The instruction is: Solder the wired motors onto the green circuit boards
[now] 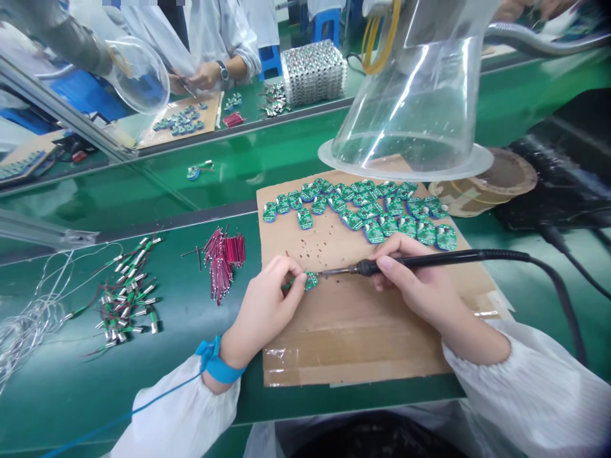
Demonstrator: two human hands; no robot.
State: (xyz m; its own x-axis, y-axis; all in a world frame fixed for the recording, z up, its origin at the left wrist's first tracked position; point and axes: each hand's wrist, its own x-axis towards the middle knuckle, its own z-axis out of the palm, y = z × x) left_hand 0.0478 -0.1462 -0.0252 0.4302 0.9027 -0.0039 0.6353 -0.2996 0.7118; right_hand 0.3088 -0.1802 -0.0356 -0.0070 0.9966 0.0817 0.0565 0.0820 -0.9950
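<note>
Your left hand (262, 312) pinches a green circuit board (311, 280) between finger and thumb, over a cardboard sheet (363, 343). Your right hand (420, 280) grips a soldering iron (429, 259) like a pen. Its long axis runs right to left, tip just beside the board's right edge; right hand nearer the tip.

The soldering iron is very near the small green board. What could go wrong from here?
The soldering iron tip sits right beside the fingers of the left hand pinching the small green circuit board, so a slip could burn them. If dropped, the iron could also scorch the cardboard sheet or damage the other green boards lying on it.
</note>
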